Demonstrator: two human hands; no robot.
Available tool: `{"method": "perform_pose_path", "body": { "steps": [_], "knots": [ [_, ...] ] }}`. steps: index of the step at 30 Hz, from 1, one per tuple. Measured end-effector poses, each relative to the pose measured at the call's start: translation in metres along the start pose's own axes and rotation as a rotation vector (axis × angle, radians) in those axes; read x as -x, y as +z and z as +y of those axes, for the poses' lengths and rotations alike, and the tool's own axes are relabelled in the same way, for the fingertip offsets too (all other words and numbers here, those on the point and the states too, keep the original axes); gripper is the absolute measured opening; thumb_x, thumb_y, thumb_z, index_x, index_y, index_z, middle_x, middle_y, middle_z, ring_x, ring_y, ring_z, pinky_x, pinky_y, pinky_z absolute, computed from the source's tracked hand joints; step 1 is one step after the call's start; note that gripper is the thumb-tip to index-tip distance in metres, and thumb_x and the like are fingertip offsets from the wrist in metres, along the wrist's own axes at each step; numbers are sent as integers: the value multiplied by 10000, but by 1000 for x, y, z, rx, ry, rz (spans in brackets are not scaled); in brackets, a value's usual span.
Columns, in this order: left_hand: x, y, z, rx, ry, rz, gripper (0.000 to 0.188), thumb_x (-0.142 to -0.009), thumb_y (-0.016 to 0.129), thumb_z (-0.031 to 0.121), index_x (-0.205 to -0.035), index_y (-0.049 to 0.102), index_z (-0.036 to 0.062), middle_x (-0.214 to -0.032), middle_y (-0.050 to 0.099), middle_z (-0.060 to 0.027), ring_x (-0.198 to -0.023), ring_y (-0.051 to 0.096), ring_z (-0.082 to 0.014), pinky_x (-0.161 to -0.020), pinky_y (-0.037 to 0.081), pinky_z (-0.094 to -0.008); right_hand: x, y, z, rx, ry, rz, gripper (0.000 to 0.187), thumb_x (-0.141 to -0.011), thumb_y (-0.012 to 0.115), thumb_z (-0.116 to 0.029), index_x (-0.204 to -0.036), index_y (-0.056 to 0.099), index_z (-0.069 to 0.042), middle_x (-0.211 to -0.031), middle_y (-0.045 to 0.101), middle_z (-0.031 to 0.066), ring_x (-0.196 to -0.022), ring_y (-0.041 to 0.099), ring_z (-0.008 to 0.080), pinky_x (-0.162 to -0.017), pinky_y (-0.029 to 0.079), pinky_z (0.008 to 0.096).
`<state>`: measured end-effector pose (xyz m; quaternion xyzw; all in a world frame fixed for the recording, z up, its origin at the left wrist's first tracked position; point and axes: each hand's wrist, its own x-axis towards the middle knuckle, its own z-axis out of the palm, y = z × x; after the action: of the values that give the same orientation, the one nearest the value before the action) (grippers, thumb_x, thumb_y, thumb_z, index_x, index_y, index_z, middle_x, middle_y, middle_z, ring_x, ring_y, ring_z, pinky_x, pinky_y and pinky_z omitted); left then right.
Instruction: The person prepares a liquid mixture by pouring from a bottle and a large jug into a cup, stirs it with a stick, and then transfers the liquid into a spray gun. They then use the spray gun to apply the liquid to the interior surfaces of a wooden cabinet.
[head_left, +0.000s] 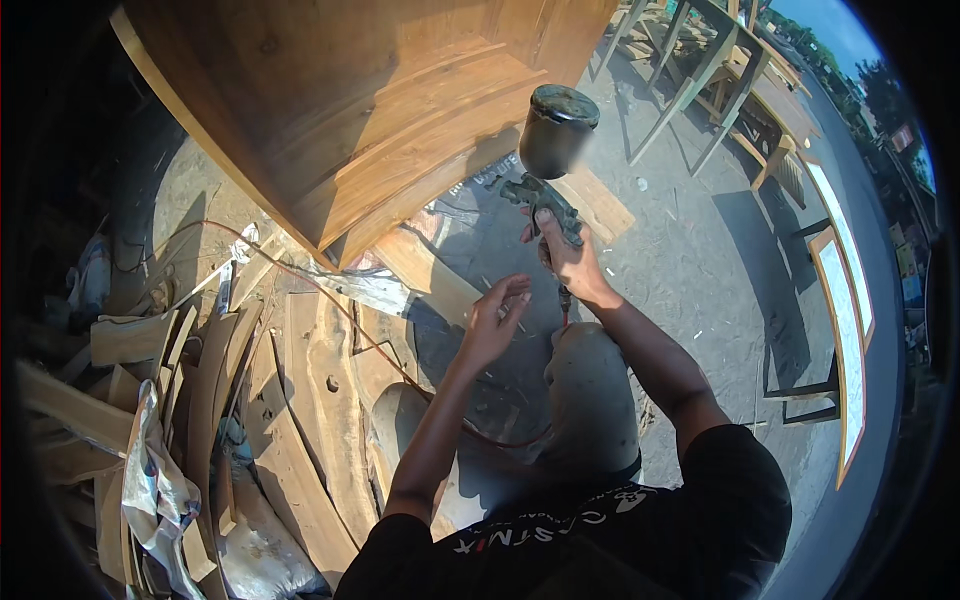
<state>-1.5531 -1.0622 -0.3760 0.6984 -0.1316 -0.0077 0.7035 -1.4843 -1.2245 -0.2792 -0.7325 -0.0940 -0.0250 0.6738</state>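
Observation:
My right hand [568, 258] is wrapped round the grip of a spray gun [550, 205], which has a dark, stained paint cup [558, 135] on top. From the bottom of the grip a reddish air hose [340, 310] runs down by my knee and off to the left. My left hand [494, 318] hovers just left of the gun, empty, its fingers loosely bent and apart. In front of me stands a large brown wooden furniture piece [380, 130] with a glossy finish and slatted inner boards.
Scrap boards [320, 400] and a crumpled plastic sack [160, 490] lie at left. Under the furniture are printed sheets [380, 290] and a plank [595, 200]. Wooden trestles [700, 90] stand at far right, near framed white panels [845, 330].

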Motion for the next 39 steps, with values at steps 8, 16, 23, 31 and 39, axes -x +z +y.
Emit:
{"method": "perform_pose_path", "body": {
  "steps": [8,16,23,31,39],
  "knots": [
    [27,12,-17,547,-62,101,307,-1132,593,180,-1358,658,-18,-1175,722,-51,-1042,693,-120,-947,583,-304,24,68,-40,-20,63,38,449,-1146,528,-449,-1126,706,-37,-819,681,33,-516,477,55,-467,364,249],
    [40,-2,-30,674,-171,159,260,-1079,679,118,-1310,711,3,-1095,752,-40,-969,713,-107,-850,617,-295,42,93,-30,-41,-18,29,449,-1150,519,-437,-1118,706,-30,-819,684,34,-516,482,52,-460,368,237],
    [47,-13,-42,682,-103,222,262,-1080,684,131,-1298,734,-5,-1080,776,-48,-948,727,-106,-849,619,-284,47,110,-21,-75,11,34,486,-1145,520,-473,-1152,704,-23,-815,701,46,-509,485,53,-455,359,241],
    [64,-34,-31,583,-141,280,255,-1086,663,124,-1279,731,-27,-1097,772,-64,-984,733,-133,-879,627,-323,47,134,-11,-74,7,-3,505,-1140,518,-499,-1150,715,-34,-848,723,30,-495,490,50,-450,358,237],
    [77,-33,-38,627,-232,156,325,-1094,675,228,-1312,717,-10,-1121,773,-45,-926,727,-147,-847,591,-311,42,134,-16,-47,92,-38,489,-1139,520,-501,-1150,713,-51,-847,710,28,-492,487,59,-453,363,239]
  ]
}}
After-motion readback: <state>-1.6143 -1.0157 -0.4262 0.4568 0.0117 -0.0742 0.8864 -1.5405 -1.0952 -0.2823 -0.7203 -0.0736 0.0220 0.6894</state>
